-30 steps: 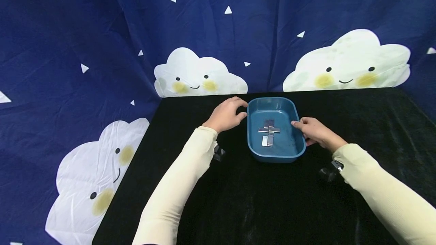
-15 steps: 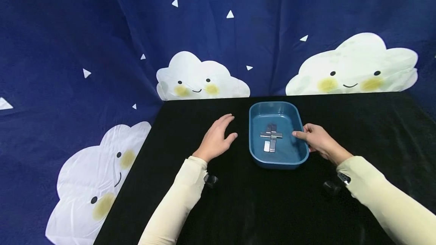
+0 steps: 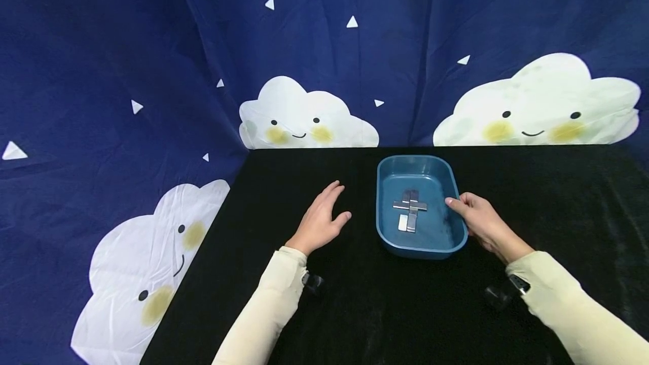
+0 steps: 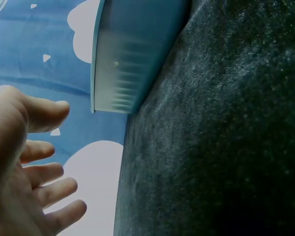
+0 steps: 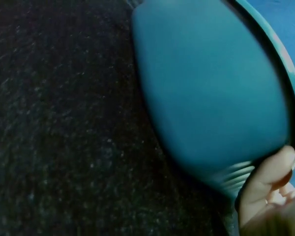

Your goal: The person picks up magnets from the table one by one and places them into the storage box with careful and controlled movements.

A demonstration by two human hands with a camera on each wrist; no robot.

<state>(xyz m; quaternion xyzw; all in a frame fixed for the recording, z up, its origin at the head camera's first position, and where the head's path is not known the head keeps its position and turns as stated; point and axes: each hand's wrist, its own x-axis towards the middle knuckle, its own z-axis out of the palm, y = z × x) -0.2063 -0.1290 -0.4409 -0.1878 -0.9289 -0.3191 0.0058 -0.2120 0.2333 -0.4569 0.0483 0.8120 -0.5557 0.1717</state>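
On the black table [image 3: 385,308], a blue tray [image 3: 421,244] sits at centre, holding several flat metal bars [image 3: 409,210] laid crosswise. The right hand [image 3: 481,224] grips the tray's right rim, thumb curled over the edge. The left hand [image 3: 320,219] lies flat on the table left of the tray, fingers relaxed and spread, clear of the tray.

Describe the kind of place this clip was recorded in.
Probably a staged recording setup, not a lived-in room: a table under black cloth, a navy backdrop with smiling clouds, and one blue tray of metal pieces.
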